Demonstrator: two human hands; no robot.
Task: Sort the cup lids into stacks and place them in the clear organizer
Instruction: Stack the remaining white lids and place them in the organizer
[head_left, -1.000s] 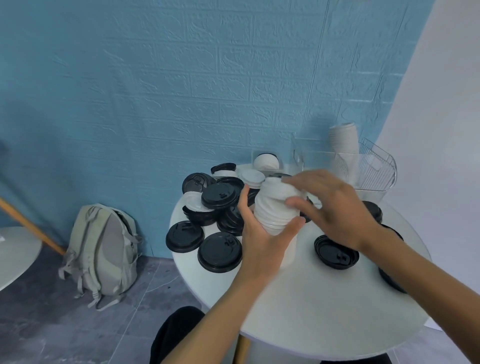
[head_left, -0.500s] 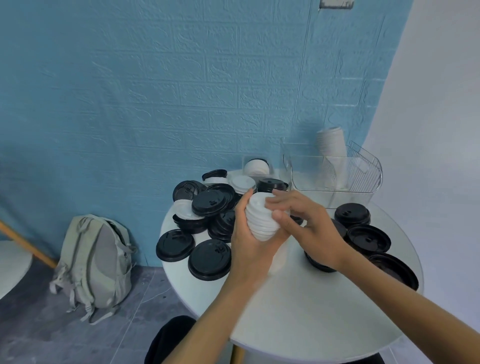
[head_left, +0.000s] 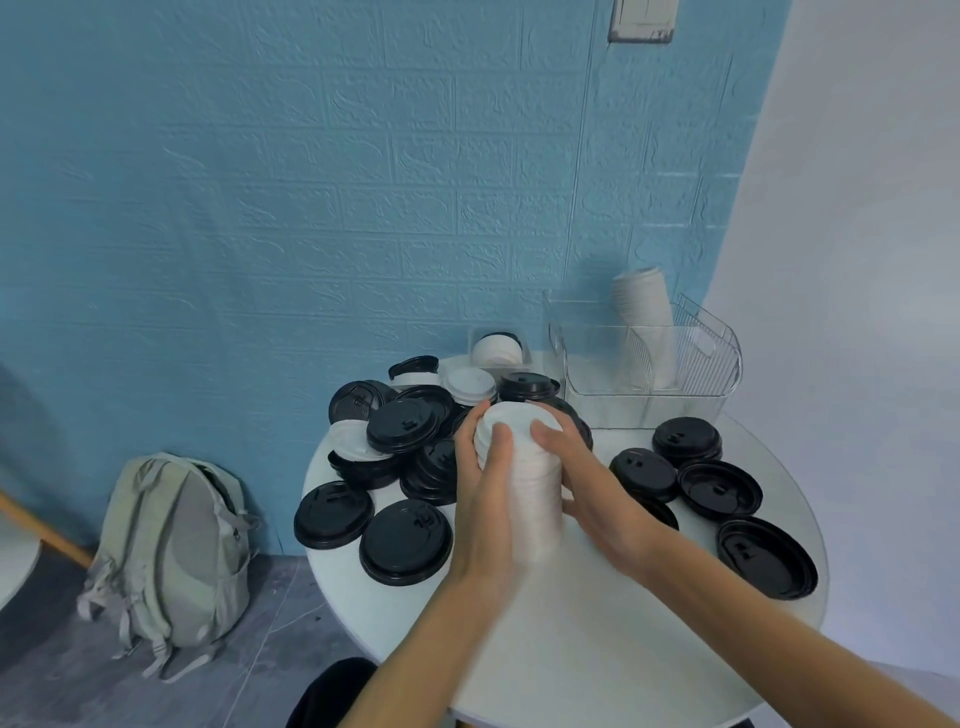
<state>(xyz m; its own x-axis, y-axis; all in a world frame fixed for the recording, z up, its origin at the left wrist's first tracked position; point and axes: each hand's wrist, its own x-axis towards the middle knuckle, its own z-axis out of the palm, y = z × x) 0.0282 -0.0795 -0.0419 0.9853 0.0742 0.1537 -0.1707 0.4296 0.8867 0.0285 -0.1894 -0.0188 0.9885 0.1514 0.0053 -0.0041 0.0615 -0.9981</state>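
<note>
Wall: blue brick-embossed wall behind; plain white wall on the right
Wall plate: white plate high on the blue wall
Floor: grey marbled tiles
Furniture: round white table
Backpack: pale grey-green backpack, leaning against the blue wall
Light: soft, even

Two hands, the left hand and the right hand, are gripping one stack of white lids. Another white stack is leaning in one clear organizer. About a dozen black lids are showing on one round table; the heap's exact count cannot be told. One backpack is sitting on the floor.
</note>
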